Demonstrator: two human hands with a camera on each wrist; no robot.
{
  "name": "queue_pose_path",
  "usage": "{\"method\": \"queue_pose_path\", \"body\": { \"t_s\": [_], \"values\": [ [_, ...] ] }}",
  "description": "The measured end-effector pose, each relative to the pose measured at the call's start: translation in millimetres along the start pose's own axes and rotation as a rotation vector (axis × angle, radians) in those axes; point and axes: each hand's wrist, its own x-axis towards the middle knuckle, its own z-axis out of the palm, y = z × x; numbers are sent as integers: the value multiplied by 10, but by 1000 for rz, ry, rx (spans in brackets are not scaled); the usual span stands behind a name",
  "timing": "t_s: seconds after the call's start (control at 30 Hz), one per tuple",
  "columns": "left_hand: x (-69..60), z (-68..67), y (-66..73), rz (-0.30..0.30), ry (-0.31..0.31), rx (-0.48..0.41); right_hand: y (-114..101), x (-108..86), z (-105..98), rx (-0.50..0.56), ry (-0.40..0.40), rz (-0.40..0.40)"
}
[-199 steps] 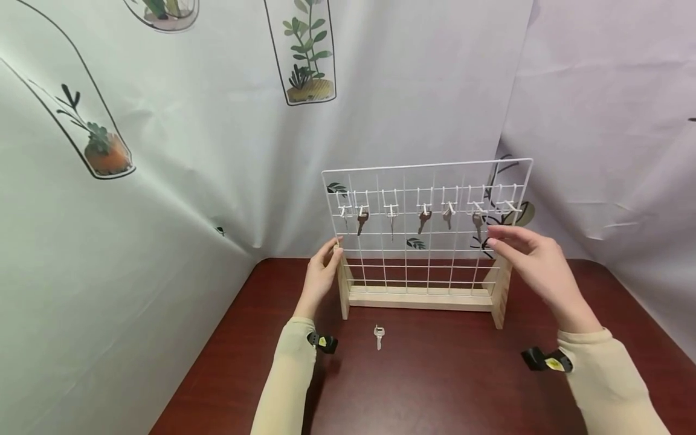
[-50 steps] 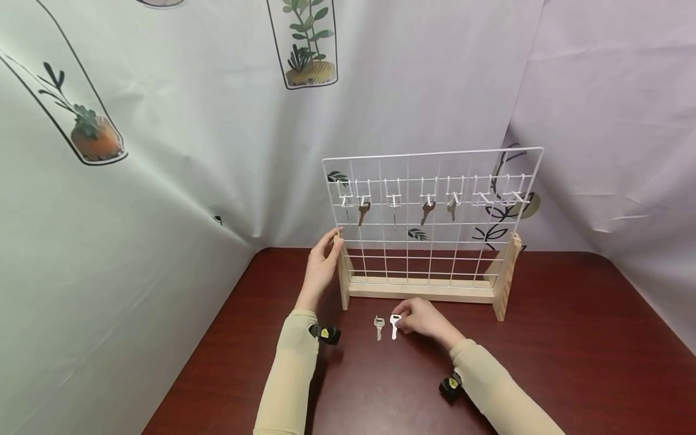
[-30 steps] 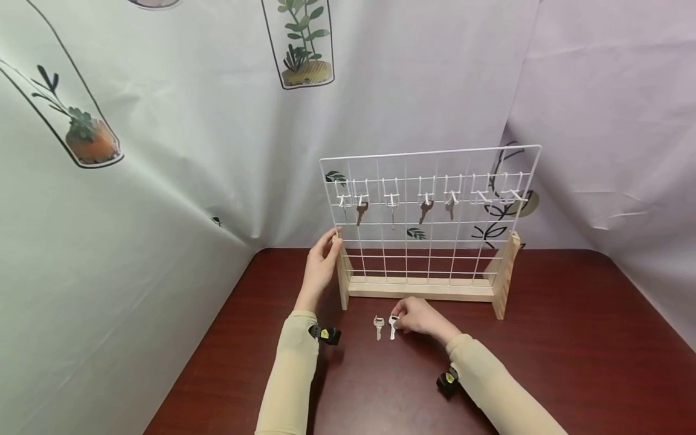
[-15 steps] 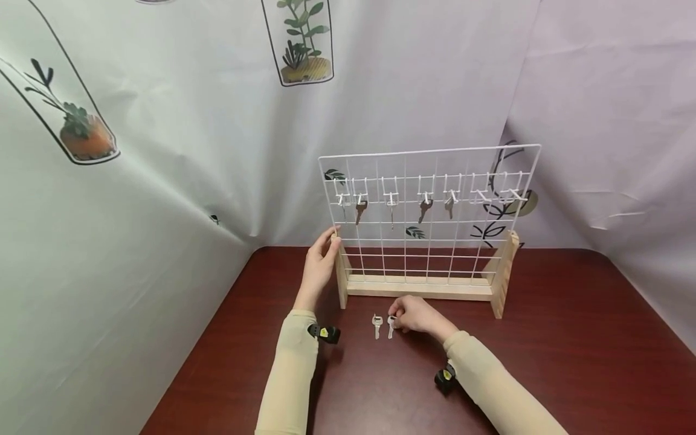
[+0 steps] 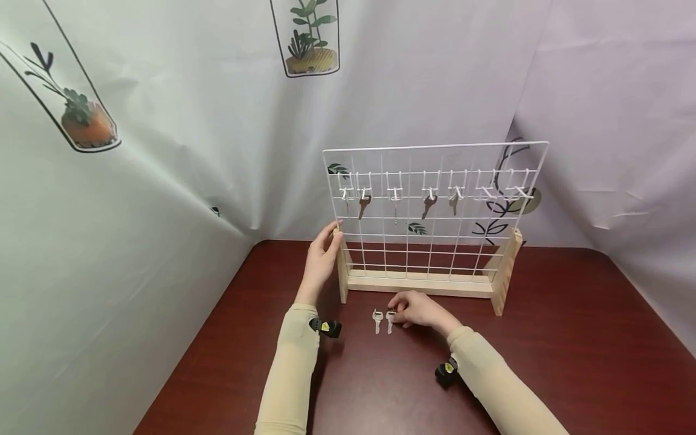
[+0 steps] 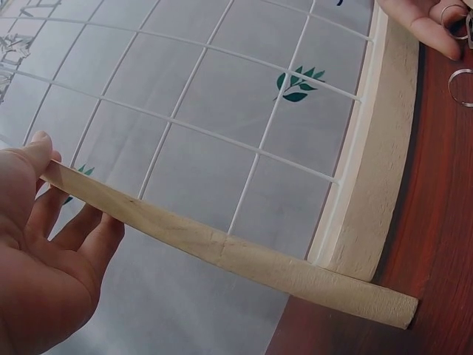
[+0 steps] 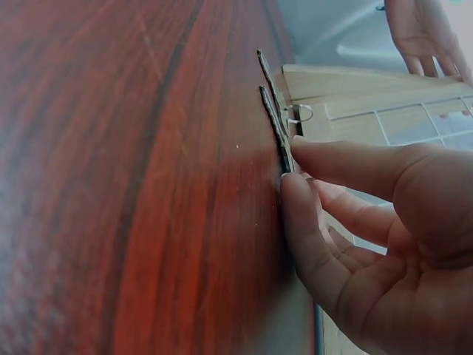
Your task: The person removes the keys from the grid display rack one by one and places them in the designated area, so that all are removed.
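Note:
In the head view a white wire grid stands in a wooden base, with several keys hanging from its hooks, among them a brown key. The left hand grips the top of the base's left post, thumb on one side and fingers on the other. Low in front of the rack, the right hand pinches a silver key between thumb and index finger at the table surface. A second silver key lies just left of it. Both keys carry small rings.
The dark red table extends on both sides of the rack. Two hooks at the grid's right end, one of them the end hook, hold no key. Behind hangs a pale cloth with printed plants.
Since the oldest frame, the right hand has moved from the grid's right side down to the table, and the key by it has left its hook. Lately both hands have stayed nearly still.

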Motion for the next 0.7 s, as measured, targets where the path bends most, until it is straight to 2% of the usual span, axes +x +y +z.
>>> {"method": "queue_pose_path", "body": {
  "t_s": [0.13, 0.17, 0.53, 0.7],
  "values": [
    [53, 43, -219, -16, 16, -2, 45, -17, -31, 34, -10, 8],
    [56, 47, -229, -15, 21, -6, 50, -19, -36, 40, -12, 10],
    [62, 43, -198, -17, 23, 11, 41, -43, -60, 98, -22, 24],
    [47, 50, -207, -18, 33, 11, 55, -88, -72, 177, -48, 49]
  ]
}}
